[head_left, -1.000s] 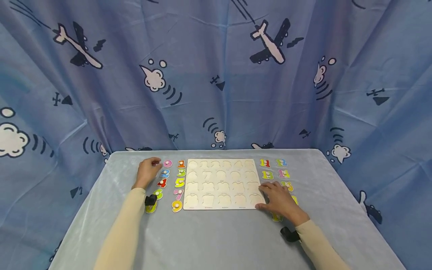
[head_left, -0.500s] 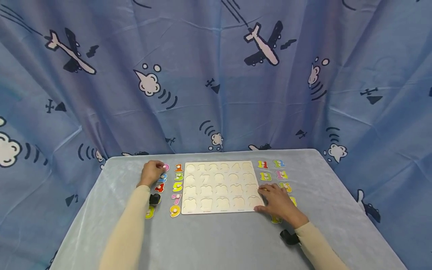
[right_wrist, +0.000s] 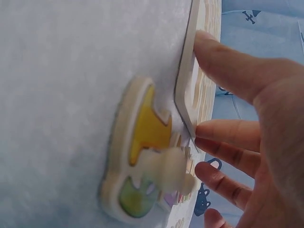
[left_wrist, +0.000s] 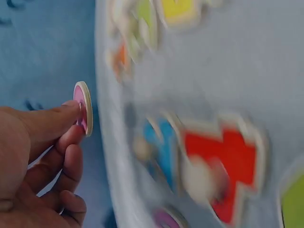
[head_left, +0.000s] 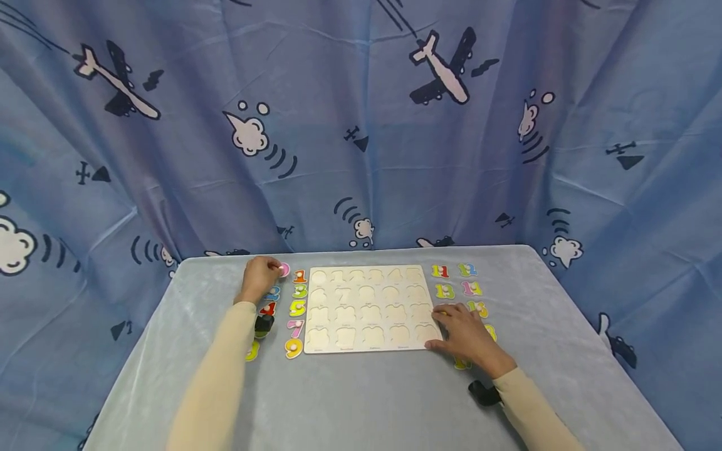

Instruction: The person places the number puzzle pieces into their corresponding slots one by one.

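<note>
A pale wooden number board [head_left: 366, 307] with empty number-shaped hollows lies in the middle of the table. My left hand [head_left: 271, 270] is at its far left and pinches a pink 0 piece [head_left: 284, 270] by its face. In the left wrist view the pink 0 piece [left_wrist: 83, 108] stands on edge between fingertips [left_wrist: 71, 107], off the cloth. My right hand [head_left: 451, 322] rests with straight fingers on the board's near right corner. The right wrist view shows the thumb [right_wrist: 223, 57] on the board's edge [right_wrist: 190, 90], beside a yellow piece [right_wrist: 142, 128] with a white knob.
Coloured number pieces lie in two columns left of the board, among them an orange 1 [head_left: 299, 276], a red 4 [head_left: 268, 309] and a yellow 9 [head_left: 293, 348]. Pieces 11 [head_left: 440, 270] to 14 [head_left: 472, 288] lie on the right. A blue aeroplane-print curtain [head_left: 361, 125] hangs behind the table.
My left hand moved right onto the pink 0 and took hold of it, tipping it up off the cloth. The right hand stayed on the board's corner.
</note>
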A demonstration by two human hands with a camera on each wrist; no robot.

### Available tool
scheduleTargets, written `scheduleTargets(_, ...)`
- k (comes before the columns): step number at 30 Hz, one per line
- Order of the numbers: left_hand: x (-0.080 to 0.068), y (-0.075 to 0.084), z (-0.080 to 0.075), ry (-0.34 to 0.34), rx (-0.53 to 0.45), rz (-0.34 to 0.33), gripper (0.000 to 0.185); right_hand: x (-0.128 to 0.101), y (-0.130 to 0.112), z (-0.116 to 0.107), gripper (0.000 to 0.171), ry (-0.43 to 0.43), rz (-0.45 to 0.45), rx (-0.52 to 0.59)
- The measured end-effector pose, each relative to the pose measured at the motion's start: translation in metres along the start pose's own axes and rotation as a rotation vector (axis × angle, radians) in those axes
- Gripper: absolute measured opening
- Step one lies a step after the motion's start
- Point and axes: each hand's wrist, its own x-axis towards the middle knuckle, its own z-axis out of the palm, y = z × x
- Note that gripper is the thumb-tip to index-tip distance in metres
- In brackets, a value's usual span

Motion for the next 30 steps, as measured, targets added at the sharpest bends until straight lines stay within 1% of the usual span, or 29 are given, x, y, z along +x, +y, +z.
scheduleTargets(3,-0.001,0.02,0.008,-0.008,-0.023,0.073,0.014,-0.001,0.001,-0.001,0.074,-0.001,0.012,0.003)
scheduleTargets(5,-0.001,0.033,0.017,-0.024,-0.031,0.104,0.013,-0.001,0.001,-0.001,0.074,-0.005,0.016,0.008)
scheduleTargets(7,0.0,0.044,0.026,-0.051,-0.035,0.119,0.011,-0.001,0.001,-0.001,0.075,-0.012,0.019,0.009)
scheduleTargets(9,0.001,0.051,0.035,-0.075,-0.016,0.135,0.008,-0.001,0.0,-0.002,0.074,-0.015,0.022,0.009)
scheduleTargets(11,0.003,0.055,0.041,-0.099,0.016,0.15,0.007,-0.001,-0.001,-0.003,0.074,-0.017,0.023,0.009)
scheduleTargets(15,0.004,0.057,0.049,-0.121,0.102,0.161,0.005,-0.002,-0.003,-0.003,0.073,-0.015,0.02,0.007)
scheduleTargets(19,0.004,0.055,0.053,-0.131,0.163,0.183,0.009,-0.001,-0.004,-0.002,0.074,-0.02,0.018,0.001)
scheduleTargets(22,0.004,0.054,0.053,-0.136,0.167,0.189,0.008,0.0,-0.003,-0.001,0.075,-0.018,0.017,-0.008)
scheduleTargets(25,0.005,0.053,0.052,-0.154,0.128,0.182,0.007,0.001,-0.002,0.001,0.075,-0.021,0.021,-0.011)
scheduleTargets(27,0.005,0.051,0.05,-0.153,0.096,0.18,0.011,0.0,-0.001,0.001,0.075,-0.023,0.028,-0.009)
scheduleTargets(28,0.005,0.05,0.048,-0.14,0.085,0.177,0.014,0.0,-0.001,0.001,0.075,-0.023,0.03,-0.008)
scheduleTargets(30,0.005,0.046,0.044,-0.092,0.08,0.162,0.018,0.0,0.0,0.002,0.075,-0.021,0.031,-0.005)
